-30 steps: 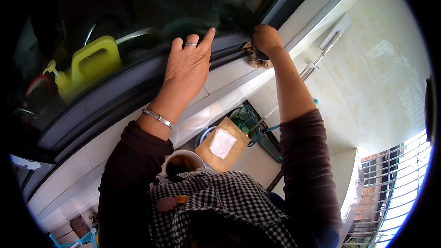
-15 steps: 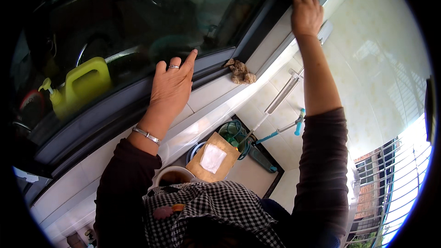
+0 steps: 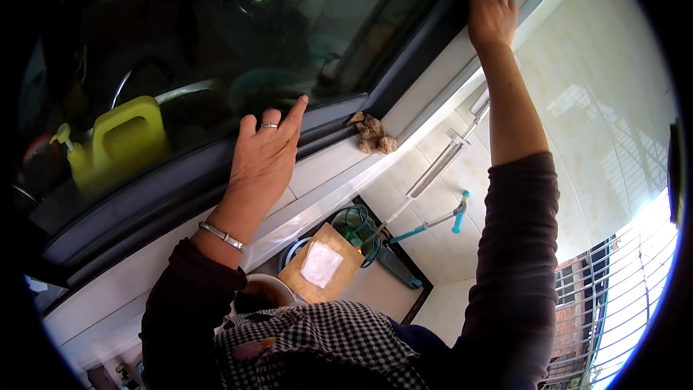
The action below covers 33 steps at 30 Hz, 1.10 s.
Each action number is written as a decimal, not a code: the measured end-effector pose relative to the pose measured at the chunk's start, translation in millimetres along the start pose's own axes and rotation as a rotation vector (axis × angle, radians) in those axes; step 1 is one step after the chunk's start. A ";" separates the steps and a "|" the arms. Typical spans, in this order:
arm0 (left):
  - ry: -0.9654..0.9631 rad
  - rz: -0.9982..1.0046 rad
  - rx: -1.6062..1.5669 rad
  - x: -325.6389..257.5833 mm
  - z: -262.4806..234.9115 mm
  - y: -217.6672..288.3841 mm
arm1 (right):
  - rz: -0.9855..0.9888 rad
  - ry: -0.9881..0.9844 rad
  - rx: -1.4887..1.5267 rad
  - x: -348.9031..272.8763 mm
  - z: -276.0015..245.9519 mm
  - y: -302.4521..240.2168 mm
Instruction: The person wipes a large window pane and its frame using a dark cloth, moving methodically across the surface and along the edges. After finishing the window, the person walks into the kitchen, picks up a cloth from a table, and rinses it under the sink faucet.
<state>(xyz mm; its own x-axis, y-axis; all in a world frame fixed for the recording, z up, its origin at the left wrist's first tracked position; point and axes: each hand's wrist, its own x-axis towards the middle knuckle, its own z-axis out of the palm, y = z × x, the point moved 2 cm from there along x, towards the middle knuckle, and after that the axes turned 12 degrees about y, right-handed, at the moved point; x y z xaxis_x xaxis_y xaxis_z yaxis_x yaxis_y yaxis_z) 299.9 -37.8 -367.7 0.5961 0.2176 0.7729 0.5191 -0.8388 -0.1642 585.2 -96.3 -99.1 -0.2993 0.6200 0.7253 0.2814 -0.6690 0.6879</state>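
My left hand [image 3: 264, 152], with a ring and a bracelet at the wrist, lies against the dark window pane [image 3: 289, 22] by its lower grey frame [image 3: 328, 107]. Its index finger stretches out along the glass and the other visible fingers are partly bent. My right hand [image 3: 494, 18] reaches up to the dark side frame [image 3: 413, 50] and the pale wall strip beside it. Its fingers are curled, with a small dark bit showing at their tips; what they hold, if anything, I cannot make out.
A crumpled brown clump [image 3: 373, 134] sits on the white tiled sill [image 3: 317, 172]. Below are a board [image 3: 292, 274] with a white cloth [image 3: 322, 263], a bucket [image 3: 278, 287], a green hose [image 3: 374, 245] and mop poles [image 3: 437, 166]. A yellow-green pump jug [image 3: 130, 144] shows through the glass.
The view has shifted slightly, so the sill and window appear lower and to the left. My right hand has moved a little farther up along the side frame; my left hand keeps its place at the pane.
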 end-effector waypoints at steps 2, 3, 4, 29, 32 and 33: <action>-0.015 -0.005 0.036 5.5 0.5 3.7 | -0.045 -0.085 -0.062 0.9 -1.1 -10.3; -0.020 -0.007 0.055 10.1 1.9 5.3 | -0.098 -0.191 -0.093 -9.6 -5.1 -26.8; -0.007 0.006 0.026 17.6 4.9 9.7 | -0.140 -0.227 -0.070 -25.2 -0.7 -38.0; 0.461 -0.176 -0.571 198.3 84.8 106.7 | -0.244 0.180 0.200 8.6 32.8 76.5; 0.459 -0.202 -0.625 199.1 81.5 102.0 | -0.059 0.408 0.050 77.3 28.2 128.5; 0.446 -0.200 -0.674 199.7 77.9 104.8 | -0.126 0.365 -0.038 77.6 36.6 129.2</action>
<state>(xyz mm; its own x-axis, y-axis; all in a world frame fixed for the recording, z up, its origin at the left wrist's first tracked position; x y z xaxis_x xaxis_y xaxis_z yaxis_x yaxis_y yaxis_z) 521.0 -43.5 -278.3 0.1593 0.2950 0.9421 0.0266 -0.9553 0.2946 631.7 -119.7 47.0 -0.6360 0.5163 0.5734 0.1894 -0.6160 0.7647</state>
